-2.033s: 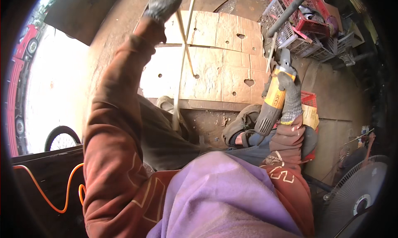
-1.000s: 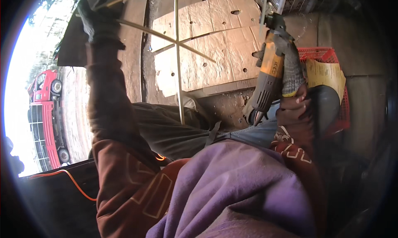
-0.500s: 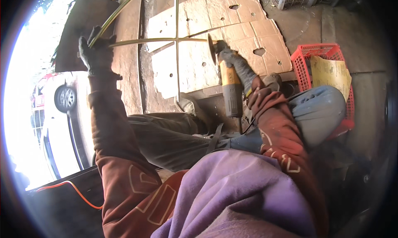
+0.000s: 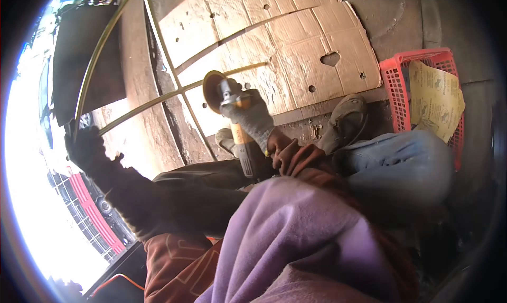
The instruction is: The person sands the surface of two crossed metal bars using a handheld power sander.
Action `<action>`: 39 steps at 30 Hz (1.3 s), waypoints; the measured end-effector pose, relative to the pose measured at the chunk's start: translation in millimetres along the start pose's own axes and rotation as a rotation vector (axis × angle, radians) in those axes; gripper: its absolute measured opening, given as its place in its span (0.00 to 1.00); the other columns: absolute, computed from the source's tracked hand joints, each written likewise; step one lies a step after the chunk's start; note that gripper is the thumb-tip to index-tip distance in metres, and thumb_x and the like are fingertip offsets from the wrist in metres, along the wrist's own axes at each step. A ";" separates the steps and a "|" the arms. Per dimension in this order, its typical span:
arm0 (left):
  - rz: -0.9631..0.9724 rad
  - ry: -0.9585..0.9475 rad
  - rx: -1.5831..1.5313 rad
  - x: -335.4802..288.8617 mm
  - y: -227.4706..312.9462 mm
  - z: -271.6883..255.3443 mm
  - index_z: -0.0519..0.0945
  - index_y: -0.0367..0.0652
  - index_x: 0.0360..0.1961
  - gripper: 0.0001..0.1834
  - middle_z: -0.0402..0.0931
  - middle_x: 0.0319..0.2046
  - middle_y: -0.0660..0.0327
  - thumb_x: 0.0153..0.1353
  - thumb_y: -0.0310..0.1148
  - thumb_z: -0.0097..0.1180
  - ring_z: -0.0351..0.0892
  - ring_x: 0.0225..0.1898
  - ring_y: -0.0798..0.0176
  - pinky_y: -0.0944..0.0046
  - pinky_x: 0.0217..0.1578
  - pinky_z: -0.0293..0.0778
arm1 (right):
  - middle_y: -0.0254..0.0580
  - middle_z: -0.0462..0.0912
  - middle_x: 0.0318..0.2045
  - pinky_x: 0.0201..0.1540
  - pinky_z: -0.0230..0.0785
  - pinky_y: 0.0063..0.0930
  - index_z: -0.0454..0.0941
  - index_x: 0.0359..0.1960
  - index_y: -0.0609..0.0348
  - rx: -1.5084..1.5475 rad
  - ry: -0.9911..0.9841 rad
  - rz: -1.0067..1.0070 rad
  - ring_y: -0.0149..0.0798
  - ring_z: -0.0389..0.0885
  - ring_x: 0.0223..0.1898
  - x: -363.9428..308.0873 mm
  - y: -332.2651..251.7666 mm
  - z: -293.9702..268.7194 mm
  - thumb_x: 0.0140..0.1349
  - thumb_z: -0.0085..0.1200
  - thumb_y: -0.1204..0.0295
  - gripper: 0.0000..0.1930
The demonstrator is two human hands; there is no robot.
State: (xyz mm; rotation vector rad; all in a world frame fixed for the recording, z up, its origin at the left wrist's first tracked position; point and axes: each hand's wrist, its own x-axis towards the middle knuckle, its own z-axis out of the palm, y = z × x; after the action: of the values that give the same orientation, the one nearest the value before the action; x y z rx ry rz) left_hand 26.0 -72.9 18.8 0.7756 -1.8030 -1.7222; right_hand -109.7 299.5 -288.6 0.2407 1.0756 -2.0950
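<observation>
A dark glove covers my left hand (image 4: 83, 144), which is closed around the corner of a thin metal frame (image 4: 142, 106). From that grip one rod curves away upward and another runs right, crossing a third rod over the cardboard. My right hand (image 4: 247, 115), in a grey glove, is wrapped around the head end of a yellow and dark angle grinder (image 4: 244, 144). The grinder's round disc (image 4: 213, 91) is at the rod just right of the crossing; whether they touch I cannot tell. The grinder's body points down toward my legs.
Flattened cardboard sheets (image 4: 296, 49) with holes lie on the floor ahead. At the right, a red plastic basket (image 4: 396, 94) holds a yellowish paper sheet (image 4: 434, 99). A shoe (image 4: 346, 120) rests near the cardboard's lower edge. Far left is glaringly bright, with a dark panel (image 4: 87, 60).
My left hand has moved left and down with the frame, which is now tilted. My right hand has brought the grinder left, from the rod's right end to near the crossing.
</observation>
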 end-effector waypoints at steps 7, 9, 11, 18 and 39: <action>0.035 0.336 0.034 -11.6 -10.7 32.8 0.75 0.39 0.45 0.22 0.62 0.21 0.60 0.77 0.49 0.39 0.64 0.19 0.61 0.65 0.20 0.63 | 0.43 0.85 0.41 0.39 0.81 0.29 0.74 0.51 0.62 0.018 0.075 -0.024 0.33 0.85 0.36 24.5 24.4 -11.3 0.50 0.79 0.66 0.31; 0.041 0.302 0.085 -8.8 -17.5 27.6 0.75 0.38 0.47 0.21 0.62 0.22 0.61 0.78 0.46 0.39 0.63 0.22 0.61 0.62 0.23 0.64 | 0.42 0.86 0.38 0.35 0.81 0.28 0.74 0.51 0.60 -0.070 0.211 0.082 0.33 0.85 0.32 38.5 22.2 -30.1 0.50 0.78 0.65 0.30; 0.104 0.357 0.226 -9.0 -24.3 14.7 0.75 0.39 0.45 0.20 0.62 0.23 0.61 0.78 0.46 0.39 0.63 0.25 0.60 0.61 0.25 0.64 | 0.41 0.86 0.34 0.31 0.79 0.27 0.79 0.45 0.60 -0.084 0.345 0.158 0.32 0.85 0.29 52.0 15.4 -47.4 0.49 0.78 0.65 0.25; 0.069 0.203 0.059 3.0 -21.6 -5.0 0.75 0.37 0.58 0.24 0.69 0.28 0.58 0.78 0.44 0.38 0.70 0.31 0.53 0.58 0.26 0.65 | 0.37 0.83 0.38 0.35 0.77 0.29 0.73 0.48 0.59 -0.185 0.129 0.027 0.27 0.80 0.35 30.1 16.3 -15.3 0.51 0.77 0.62 0.29; 0.045 0.063 -0.019 41.9 -17.6 -38.0 0.78 0.35 0.33 0.30 0.74 0.27 0.53 0.75 0.54 0.41 0.74 0.33 0.49 0.44 0.44 0.70 | 0.40 0.85 0.37 0.39 0.78 0.29 0.74 0.46 0.64 -0.053 0.217 0.044 0.30 0.83 0.35 45.0 22.0 -24.8 0.45 0.78 0.61 0.31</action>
State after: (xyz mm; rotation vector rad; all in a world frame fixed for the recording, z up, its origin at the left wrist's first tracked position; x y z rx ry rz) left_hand 24.7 -129.9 2.5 0.7677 -1.7462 -1.6654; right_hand -129.8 286.1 -339.1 0.4701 1.2398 -2.0319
